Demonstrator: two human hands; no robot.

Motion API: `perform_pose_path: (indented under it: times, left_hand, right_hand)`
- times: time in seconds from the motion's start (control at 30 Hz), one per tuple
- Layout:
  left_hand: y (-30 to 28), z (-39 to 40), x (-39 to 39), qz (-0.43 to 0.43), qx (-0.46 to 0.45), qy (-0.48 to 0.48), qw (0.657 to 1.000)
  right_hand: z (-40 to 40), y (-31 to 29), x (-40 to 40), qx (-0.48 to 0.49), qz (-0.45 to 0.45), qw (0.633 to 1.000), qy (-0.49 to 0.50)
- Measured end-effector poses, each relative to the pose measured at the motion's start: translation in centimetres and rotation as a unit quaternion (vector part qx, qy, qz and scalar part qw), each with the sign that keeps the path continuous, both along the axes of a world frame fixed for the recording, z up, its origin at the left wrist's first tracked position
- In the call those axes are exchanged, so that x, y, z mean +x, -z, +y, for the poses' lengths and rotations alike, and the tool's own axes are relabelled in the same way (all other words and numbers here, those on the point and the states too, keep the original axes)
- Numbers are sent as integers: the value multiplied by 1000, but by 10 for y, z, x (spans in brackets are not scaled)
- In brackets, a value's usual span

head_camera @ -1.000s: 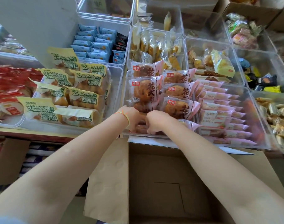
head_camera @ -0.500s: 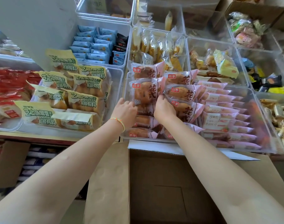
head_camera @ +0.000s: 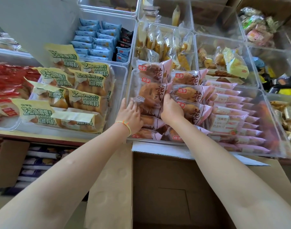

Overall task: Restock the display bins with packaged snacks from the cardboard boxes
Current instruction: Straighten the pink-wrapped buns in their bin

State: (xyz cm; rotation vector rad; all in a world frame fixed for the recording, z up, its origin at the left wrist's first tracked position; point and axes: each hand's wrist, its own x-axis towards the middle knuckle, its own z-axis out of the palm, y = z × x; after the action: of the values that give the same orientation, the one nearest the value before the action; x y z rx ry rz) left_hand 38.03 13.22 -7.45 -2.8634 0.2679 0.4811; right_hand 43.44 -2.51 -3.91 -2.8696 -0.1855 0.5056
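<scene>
A clear plastic bin (head_camera: 131,75) in the middle of the display holds several pink-wrapped bread packs (head_camera: 189,93) in rows. Both my hands reach into it. My left hand (head_camera: 130,114) lies with straight fingers on the left side of one pink bread pack (head_camera: 149,95) in the left row. My right hand (head_camera: 170,109) holds that pack's right edge, fingers tucked between the two rows. An open cardboard box (head_camera: 171,192) stands below my arms, and its inside shows no packs.
Left bin (head_camera: 120,90) holds yellow-green labelled bread bags; red packs lie further left. A right bin (head_camera: 281,129) holds slim pink packs. Blue packets, clear-wrapped sticks and mixed sweets fill the bins behind. More cardboard boxes stand under the shelf at left.
Both hands moved up from the bin's front row to the middle of the pink packs. They went from curled fists to flatter hands on one pack.
</scene>
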Motion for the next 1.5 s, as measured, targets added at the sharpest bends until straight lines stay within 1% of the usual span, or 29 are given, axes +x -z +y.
perform_pose_path:
  times: [0.13, 0.27, 0.33, 0.37, 0.4, 0.43, 0.5, 0.53, 0.57, 0.6, 0.67, 0.7, 0.77, 0.87, 0.93, 1.0, 1.03, 1.07, 1.13, 1.17, 1.2, 1.23, 1.27, 1.33, 1.37, 1.4, 1.43, 1.5]
  left_hand:
    - [3, 5, -9, -65, -41, -5, 997]
    - [3, 0, -8, -35, -29, -30, 998]
    - [2, 4, -6, -54, -52, -21, 997]
    - [0, 6, -6, -88, -82, -14, 993]
    - [-2, 9, -7, -143, -115, -6, 983]
    - [-4, 10, -8, -205, -150, -7, 967]
    - [-9, 11, -6, -305, -221, -63, 924]
    - [-12, 10, -3, -309, -256, -108, 910]
    - [-16, 8, 2, -284, -284, -153, 903]
    - [-20, 6, 8, -236, -306, -184, 904]
    - [-25, 1, 17, -147, -342, -206, 905]
    - [-28, -2, 19, -126, -350, -206, 905]
    - [-30, -4, 17, -130, -368, -214, 896]
    - [-32, 1, 6, -140, -432, -268, 850]
    - [-31, 3, 1, -186, -477, -264, 818]
    - [-29, 2, 5, -243, -503, -223, 799]
    - [-28, 0, 11, -242, -506, -202, 803]
    - [-27, -1, 17, -215, -493, -187, 822]
    - [-22, -3, 29, -132, -417, -178, 882]
    - [-20, -3, 31, -105, -382, -179, 900]
    - [-19, -4, 31, -101, -365, -186, 907]
    - [-19, -4, 29, -119, -356, -191, 907]
    - [-20, -6, 26, -163, -344, -181, 907]
    - [-20, -12, 19, -260, -319, -118, 904]
    - [-20, -15, 18, -276, -313, -76, 905]
    - [-20, -19, 17, -258, -307, -43, 915]
    - [-19, -22, 18, -225, -296, -27, 928]
    - [-20, -27, 22, -152, -256, -41, 954]
  right_hand:
    - [4, 3, -1, 17, -11, 1000, 5]
    - [7, 5, -3, 46, 2, 999, 25]
    - [7, -1, -2, 52, 26, 998, 35]
    - [7, -5, -1, 61, 39, 996, 44]
    - [6, -9, 1, 74, 47, 995, 56]
    - [6, -14, 2, 91, 50, 992, 70]
    - [7, -21, 6, 126, 37, 985, 109]
    - [8, -23, 9, 144, 26, 981, 126]
    - [10, -25, 10, 161, 21, 977, 137]
    - [13, -25, 11, 178, 23, 973, 145]
    - [18, -23, 12, 219, 34, 961, 163]
    - [20, -23, 13, 241, 34, 954, 175]
    - [20, -24, 12, 271, 19, 944, 185]
    - [14, -30, 10, 283, -3, 946, 158]
    - [10, -35, 9, 300, -14, 944, 135]
    - [10, -38, 11, 308, -45, 942, 124]
    - [11, -40, 14, 312, -56, 940, 126]
    - [12, -40, 18, 313, -57, 939, 130]
    - [14, -42, 24, 279, -15, 953, 120]
    - [13, -42, 27, 246, 10, 963, 107]
    - [12, -43, 28, 225, 21, 970, 93]
    - [9, -46, 28, 225, 11, 971, 82]
    - [4, -51, 26, 237, -27, 969, 73]
    - [-12, -60, 22, 232, -148, 959, 61]
    - [-22, -64, 19, 212, -191, 957, 57]
    - [-34, -67, 18, 184, -201, 961, 52]
    - [-46, -66, 18, 134, -177, 974, 44]
    - [-65, -60, 16, -17, -77, 997, 7]
